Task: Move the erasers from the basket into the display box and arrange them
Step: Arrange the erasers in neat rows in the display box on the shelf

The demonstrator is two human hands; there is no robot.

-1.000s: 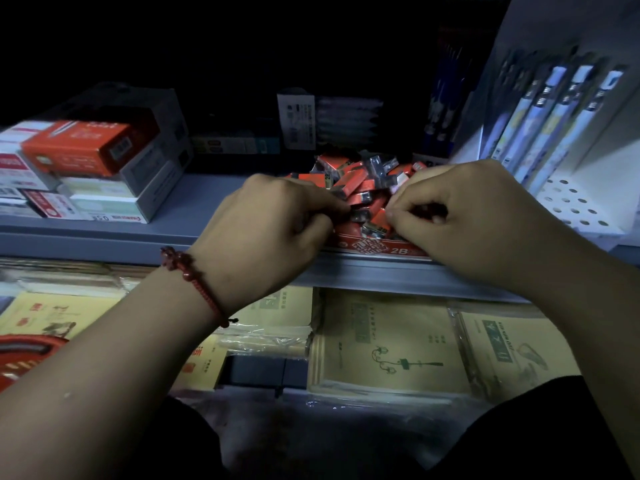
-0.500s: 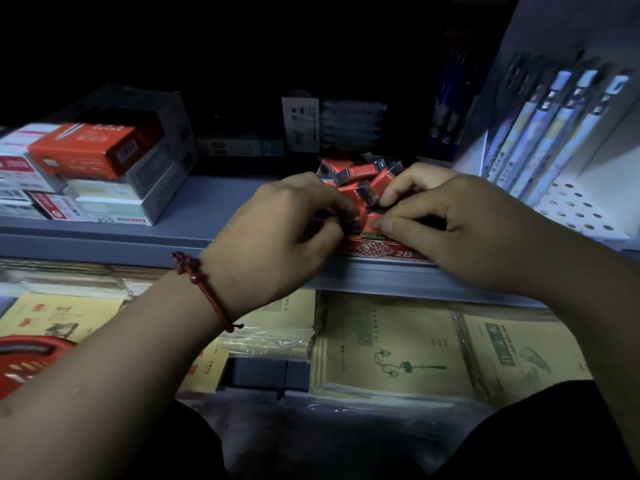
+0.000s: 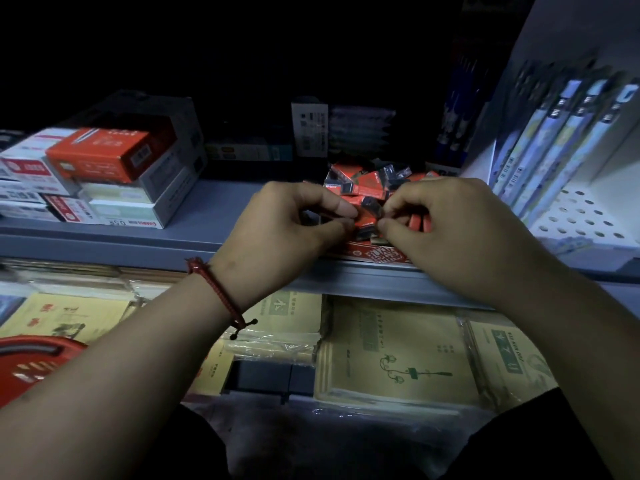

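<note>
A red display box (image 3: 377,255) stands at the front edge of the grey shelf, heaped with several small red-and-black erasers (image 3: 367,183). My left hand (image 3: 287,226) and my right hand (image 3: 446,230) meet over the box's front. Both pinch the same red eraser (image 3: 367,220) between thumb and forefinger, one from each side. A red basket (image 3: 31,365) shows at the lower left edge, partly hidden behind my left forearm. The scene is dim.
Stacked red and white boxes (image 3: 100,174) sit on the shelf to the left. A white perforated rack with packaged pens (image 3: 568,140) leans at the right. Below the shelf lie wrapped yellow notebooks (image 3: 398,355). Dark boxes stand at the shelf's back.
Both hands have shifted a little within the box. Their fingertips have come together on one eraser at the front of the heap.
</note>
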